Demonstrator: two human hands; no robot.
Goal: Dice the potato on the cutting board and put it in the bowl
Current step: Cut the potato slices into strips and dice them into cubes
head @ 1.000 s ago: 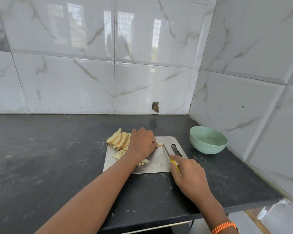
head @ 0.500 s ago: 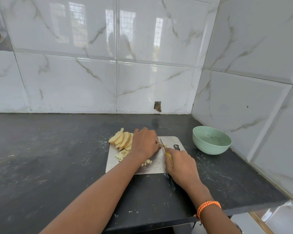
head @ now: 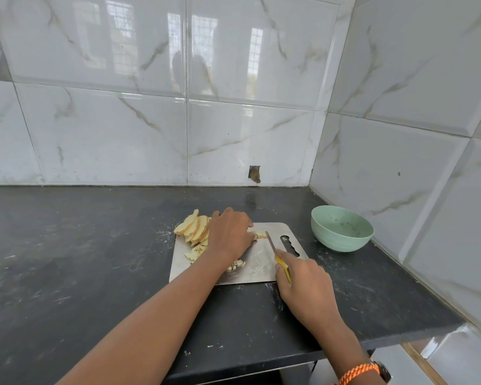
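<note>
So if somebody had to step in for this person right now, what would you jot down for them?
Left hand holds down a potato strip on the metal cutting board.
Right hand grips the yellow-handled knife, blade at the strip.
Uncut slices are fanned at the board's far left corner; a few diced bits lie near the left wrist.
The green bowl sits right of the board, with no potato in it.
Left: dice the rest, then move it all into the bowl.
</note>
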